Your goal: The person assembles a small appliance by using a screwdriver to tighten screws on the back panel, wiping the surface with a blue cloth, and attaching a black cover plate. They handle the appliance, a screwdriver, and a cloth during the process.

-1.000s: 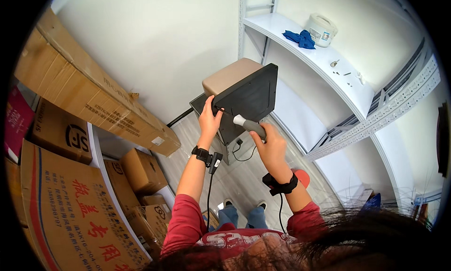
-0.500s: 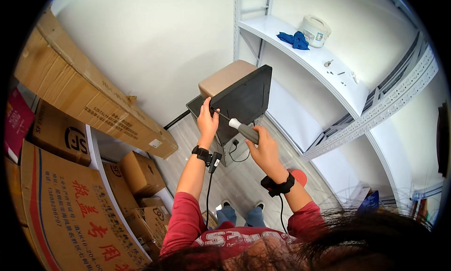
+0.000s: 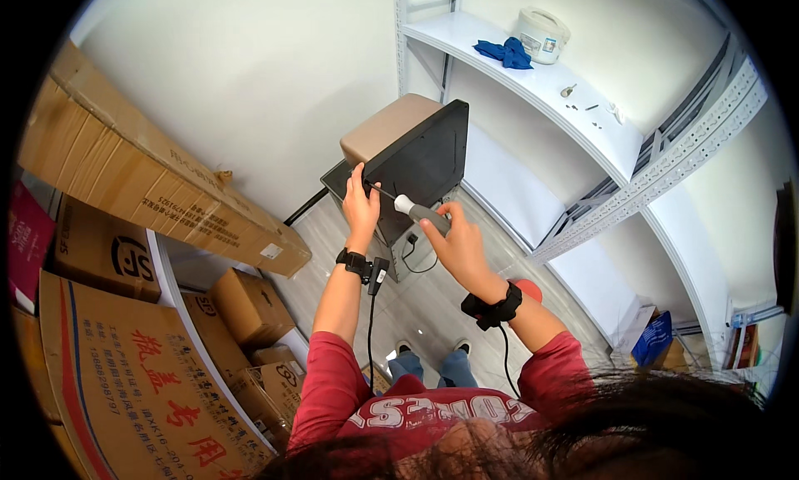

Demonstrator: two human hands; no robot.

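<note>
Near the middle of the head view, a box-shaped appliance (image 3: 388,131) with a brown shell stands tipped, its black base panel (image 3: 426,155) facing the lower right of the frame. It rests on a dark-topped stand (image 3: 334,179). Just below the panel's left corner, the left hand (image 3: 361,209) has its fingers raised against the edge; whether they pinch anything I cannot tell.

Right of centre, the right hand (image 3: 458,243) grips a screwdriver (image 3: 429,217) by its grey handle (white at the collar), and the shaft slants up and left to beside the left thumb. The tip is too small to make out. Both wrists wear black straps (image 3: 493,307).

At upper right, a white shelf (image 3: 491,40) bears a blue cloth (image 3: 505,54), a pale lidded pot (image 3: 543,37) and small loose parts (image 3: 569,90). Cardboard boxes (image 3: 125,372) fill the left side, and a cable (image 3: 423,269) hangs below the panel.
</note>
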